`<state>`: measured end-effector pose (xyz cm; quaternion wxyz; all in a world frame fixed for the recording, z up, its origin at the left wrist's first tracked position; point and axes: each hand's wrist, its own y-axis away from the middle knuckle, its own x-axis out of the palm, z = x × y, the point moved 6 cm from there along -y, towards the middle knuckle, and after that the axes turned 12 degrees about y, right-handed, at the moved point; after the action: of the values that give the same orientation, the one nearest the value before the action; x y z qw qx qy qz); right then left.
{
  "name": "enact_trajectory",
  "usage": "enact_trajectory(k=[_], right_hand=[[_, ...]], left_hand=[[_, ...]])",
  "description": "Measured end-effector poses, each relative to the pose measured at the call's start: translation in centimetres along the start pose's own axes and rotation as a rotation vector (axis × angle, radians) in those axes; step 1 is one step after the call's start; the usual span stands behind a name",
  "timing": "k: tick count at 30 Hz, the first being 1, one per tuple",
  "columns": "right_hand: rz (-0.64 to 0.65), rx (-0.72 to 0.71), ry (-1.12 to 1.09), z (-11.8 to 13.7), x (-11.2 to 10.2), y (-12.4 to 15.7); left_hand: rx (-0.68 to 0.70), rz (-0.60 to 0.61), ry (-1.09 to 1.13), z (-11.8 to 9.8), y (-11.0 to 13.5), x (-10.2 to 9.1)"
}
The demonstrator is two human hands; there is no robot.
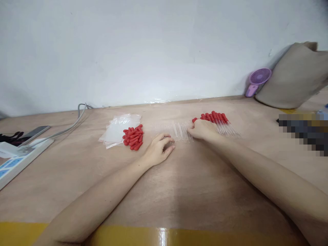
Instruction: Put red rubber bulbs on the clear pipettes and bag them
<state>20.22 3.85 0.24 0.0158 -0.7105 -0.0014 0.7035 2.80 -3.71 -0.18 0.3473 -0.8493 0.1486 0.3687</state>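
My left hand (159, 149) rests low over the table with its fingers apart, at the near left side of a spread of thin clear tubes (179, 131). To its left lies a heap of loose red rubber bulbs (133, 137), partly on a stack of clear plastic bags (116, 129). My right hand (203, 129) is closed at the right end of the clear tubes. What its fingers pinch is hidden. A red bulb (194, 120) shows just beyond its knuckles. Beside it lies a row of red-bulbed droppers (217, 118), their clear stems partly covered by the hand.
At the left are a white power strip (28, 159), a grey cable (69, 128) and a phone (38, 131). A purple handheld fan (259, 77) leans at the back right by a grey-beige bag (294, 78). A white wall (164, 51) bounds the table's far edge.
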Motion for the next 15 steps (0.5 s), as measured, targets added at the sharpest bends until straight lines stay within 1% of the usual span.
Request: enact_trajectory(k=[2, 5, 8, 11, 13, 15], right_hand=[[0.035, 0.035, 0.008, -0.1, 0.2, -0.4], [0.052, 0.040, -0.002, -0.1, 0.3, -0.5], [0.067, 0.010, -0.009, -0.2, 0.1, -0.1], [0.070, -0.046, -0.010, -0.3, -0.5, 1.1], [0.004, -0.085, -0.008, -0.5, -0.8, 2.2], [-0.135, -0.141, -0.016, -0.5, -1.0, 3.4]], left_hand=[[-0.001, 0.000, 0.000, 0.0, 0.0, 0.0], [0.003, 0.000, -0.003, 0.0, 0.0, 0.0], [0.006, -0.005, -0.006, 0.1, 0.0, 0.0], [0.003, -0.007, -0.010, 0.1, 0.1, 0.0], [0.005, -0.009, -0.021, 0.1, 0.1, 0.0], [0.005, -0.016, -0.038, -0.1, 0.1, 0.1]])
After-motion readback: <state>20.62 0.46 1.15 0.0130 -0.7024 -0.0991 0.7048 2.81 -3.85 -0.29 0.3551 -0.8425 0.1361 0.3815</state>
